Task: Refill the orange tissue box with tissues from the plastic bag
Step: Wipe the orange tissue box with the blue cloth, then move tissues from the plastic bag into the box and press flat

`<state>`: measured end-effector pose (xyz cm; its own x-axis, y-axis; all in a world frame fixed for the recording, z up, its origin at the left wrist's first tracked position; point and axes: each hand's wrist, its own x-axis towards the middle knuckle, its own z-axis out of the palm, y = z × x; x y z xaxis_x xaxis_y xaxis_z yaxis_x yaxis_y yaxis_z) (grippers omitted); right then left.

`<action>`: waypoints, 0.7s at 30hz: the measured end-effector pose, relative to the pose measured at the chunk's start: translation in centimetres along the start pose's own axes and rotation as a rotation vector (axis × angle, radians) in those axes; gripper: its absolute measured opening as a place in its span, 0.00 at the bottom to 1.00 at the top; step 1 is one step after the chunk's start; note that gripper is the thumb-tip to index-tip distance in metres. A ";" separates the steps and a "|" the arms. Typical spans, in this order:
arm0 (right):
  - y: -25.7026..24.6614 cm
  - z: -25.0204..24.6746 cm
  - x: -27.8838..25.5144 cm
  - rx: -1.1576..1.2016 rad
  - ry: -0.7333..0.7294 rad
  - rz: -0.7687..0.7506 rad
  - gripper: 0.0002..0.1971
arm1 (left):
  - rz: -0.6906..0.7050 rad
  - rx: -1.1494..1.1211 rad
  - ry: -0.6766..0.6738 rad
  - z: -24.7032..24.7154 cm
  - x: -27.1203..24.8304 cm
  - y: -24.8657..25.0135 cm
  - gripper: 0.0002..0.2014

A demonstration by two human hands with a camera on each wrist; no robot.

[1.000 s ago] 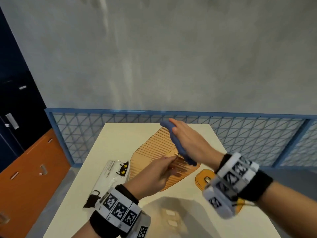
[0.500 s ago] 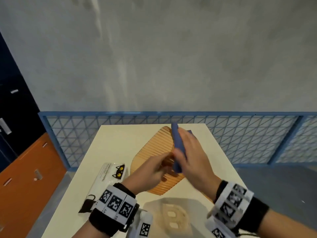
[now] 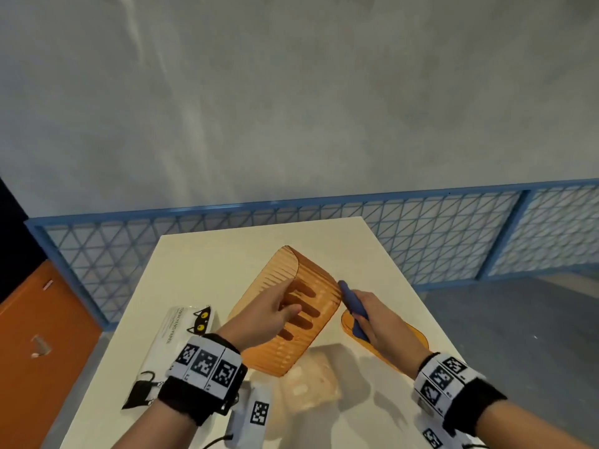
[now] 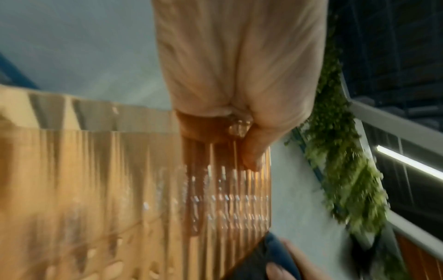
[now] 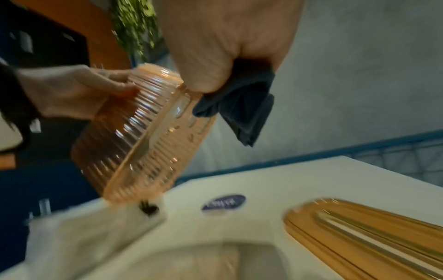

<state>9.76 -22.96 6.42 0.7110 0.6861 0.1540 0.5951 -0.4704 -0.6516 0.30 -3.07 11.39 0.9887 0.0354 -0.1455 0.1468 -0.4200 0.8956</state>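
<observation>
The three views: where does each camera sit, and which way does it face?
Head: worn on the head, faces forward and down at the table; both hands and banded wrists show.
Left wrist: looks along the left hand gripping the orange box.
Right wrist: looks along the right hand gripping a blue cloth, table below.
Shared: all three show the box and cloth; the right wrist and head views also show the lid.
</observation>
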 end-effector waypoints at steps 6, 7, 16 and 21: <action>5.3 3.3 -2.5 -0.239 -0.292 0.118 0.14 | -0.088 0.531 -0.217 4.1 3.0 -3.7 0.21; 6.4 4.3 -2.8 -0.363 -0.262 0.127 0.13 | -0.097 0.607 -0.239 4.8 3.4 -4.3 0.23; 13.2 10.6 -6.1 -0.646 -0.390 0.192 0.37 | -0.119 0.893 -0.250 8.1 5.3 -7.7 0.25; 9.4 7.2 -4.7 -0.753 -0.793 0.277 0.63 | -0.186 0.968 -0.319 8.7 6.1 -8.4 0.25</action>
<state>9.31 -26.59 -5.77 0.5744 0.5382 -0.6168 0.7188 -0.6922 0.0655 4.80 -7.22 -0.73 0.8784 -0.0080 -0.4779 0.0705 -0.9867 0.1463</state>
